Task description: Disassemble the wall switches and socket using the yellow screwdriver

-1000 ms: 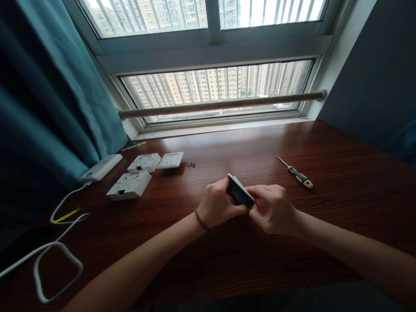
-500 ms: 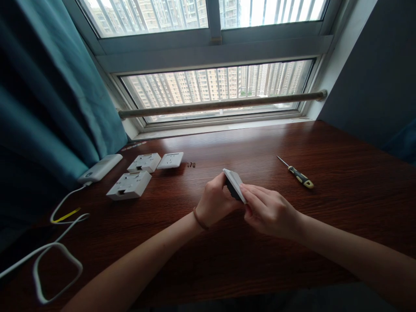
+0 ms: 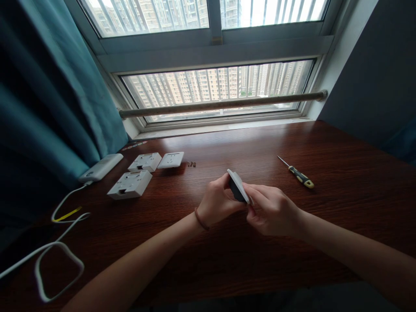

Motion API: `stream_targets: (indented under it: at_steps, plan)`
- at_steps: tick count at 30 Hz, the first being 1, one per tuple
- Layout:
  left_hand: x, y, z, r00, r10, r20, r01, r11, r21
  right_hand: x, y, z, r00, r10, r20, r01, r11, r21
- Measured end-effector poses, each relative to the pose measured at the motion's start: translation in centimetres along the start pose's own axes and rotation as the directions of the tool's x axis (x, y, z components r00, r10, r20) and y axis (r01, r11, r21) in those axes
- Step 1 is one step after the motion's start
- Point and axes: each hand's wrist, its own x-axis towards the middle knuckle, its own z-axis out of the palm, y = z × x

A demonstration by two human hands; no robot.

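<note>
Held up over the table is a wall socket panel [image 3: 238,186] with a white front and a dark back, tilted almost on edge. My left hand [image 3: 217,199] grips its dark back side, thumb along the bottom. On the white face and lower edge, the fingers of my right hand [image 3: 271,208] are closed. A second white socket panel [image 3: 171,160] lies face up further back. Beside it are several small screws [image 3: 191,164]. Two white mounting boxes, a rear box [image 3: 145,161] and a front box [image 3: 130,185], stand to its left.
To the right lies a screwdriver [image 3: 296,173] with a black and yellow handle. A white power bank [image 3: 101,168] with a white cable [image 3: 60,247] is at the left, near the blue curtain [image 3: 61,95]. The window and a rail [image 3: 224,104] border the table's [image 3: 253,147] far side.
The held panel has turned a little further on edge and shifted slightly right, with both hands keeping hold. The things on the table have stayed put.
</note>
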Motion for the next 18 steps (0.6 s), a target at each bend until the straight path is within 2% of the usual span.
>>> stream_targets:
  at_steps: [9,14,18]
  plan:
    - [-0.31,-0.29,0.62,1.000,0.021,-0.001,-0.021,0.998,0.051,-0.36,-0.54,0.12,0.996,0.075,0.043,-0.075,0.997,-0.010]
    - [-0.44,-0.40,0.88,1.000,0.025,-0.012,-0.025,0.998,0.053,-0.53,-0.65,0.11,0.994,0.102,0.028,-0.102,0.995,0.009]
    - [-0.16,-0.60,0.60,0.999,-0.036,-0.021,0.036,0.999,-0.025,-0.12,-0.02,-0.26,0.992,0.124,0.012,-0.125,0.987,0.100]
